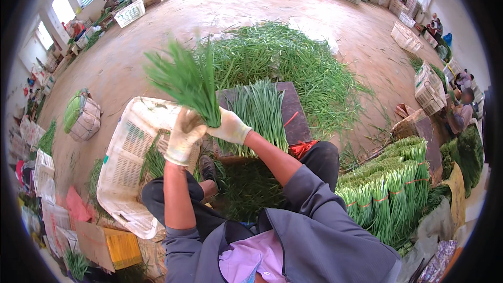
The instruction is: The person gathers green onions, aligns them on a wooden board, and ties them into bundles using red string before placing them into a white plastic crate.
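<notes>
My right hand (231, 126), in a pale work glove, is closed round the lower ends of a bunch of long green chives (191, 81). Its leaves fan up and to the left, blurred at the tips. Close beside the bunch's lower end is my gloved left hand (185, 135), its fingers curved and apart, with a gap between thumb and fingers. Just beyond my right hand, a layer of loose chives (257, 112) lies on a dark board (297, 118), and a red tie (291, 119) lies at its right side.
A white plastic crate (121, 165) stands at my left with some greens inside. Ahead on the floor spreads a large heap of loose leaves (293, 57). Several tied bunches (396, 194) stand at my right. Other people (461, 110) sit along the walls among crates.
</notes>
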{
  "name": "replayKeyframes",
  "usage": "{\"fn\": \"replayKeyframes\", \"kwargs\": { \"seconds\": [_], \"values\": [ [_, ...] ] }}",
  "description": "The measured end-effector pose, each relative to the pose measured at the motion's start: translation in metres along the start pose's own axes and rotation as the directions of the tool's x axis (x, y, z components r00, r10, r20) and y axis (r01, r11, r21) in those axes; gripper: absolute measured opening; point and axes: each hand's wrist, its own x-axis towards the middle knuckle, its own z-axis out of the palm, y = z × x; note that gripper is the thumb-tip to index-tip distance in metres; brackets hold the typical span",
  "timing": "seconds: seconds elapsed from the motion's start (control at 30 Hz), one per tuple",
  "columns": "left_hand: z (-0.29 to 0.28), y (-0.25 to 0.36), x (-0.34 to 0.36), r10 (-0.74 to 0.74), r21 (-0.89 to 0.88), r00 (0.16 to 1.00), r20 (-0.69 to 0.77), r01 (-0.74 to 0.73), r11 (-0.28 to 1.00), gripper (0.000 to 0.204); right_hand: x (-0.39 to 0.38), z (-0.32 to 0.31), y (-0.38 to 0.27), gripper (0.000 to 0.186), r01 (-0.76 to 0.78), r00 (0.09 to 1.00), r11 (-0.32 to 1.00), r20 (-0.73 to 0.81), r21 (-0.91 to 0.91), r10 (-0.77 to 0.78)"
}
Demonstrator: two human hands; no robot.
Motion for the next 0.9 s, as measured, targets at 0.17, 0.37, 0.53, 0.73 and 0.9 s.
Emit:
{"fn": "replayKeyframes", "kwargs": {
  "seconds": [0.17, 0.37, 0.53, 0.73, 0.9],
  "values": [
    [-0.043, -0.003, -0.025, -0.068, 0.097, 0.997, -0.032, 0.071, 0.993, 0.097, 0.003, -0.001, -0.044, 0.043, -0.195, 0.968, 0.939, 0.211, 0.284, 0.137],
    [-0.048, -0.056, -0.026, -0.123, -0.187, 0.991, 0.045, 0.130, 0.974, 0.049, -0.025, 0.052, -0.038, 0.048, -0.108, 0.894, 0.994, 0.437, 0.000, 0.097],
    [-0.081, -0.066, -0.044, -0.221, -0.762, 0.945, -0.242, -0.044, 0.646, 0.019, -0.097, 0.044, -0.023, 0.047, -0.371, 0.676, 0.928, 0.681, -0.014, 0.281],
    [-0.108, -0.078, -0.043, -0.268, -0.716, 0.796, -0.543, -0.272, 0.643, 0.012, -0.142, -0.014, -0.007, 0.031, -0.184, 0.788, 0.934, 0.522, -0.305, 0.326],
    [-0.093, -0.064, -0.042, -0.360, -0.716, 0.700, -0.616, -0.308, 0.626, 0.021, -0.118, 0.004, -0.065, 0.014, 0.169, 0.979, 0.916, 0.172, -0.363, -0.113]
  ]
}}
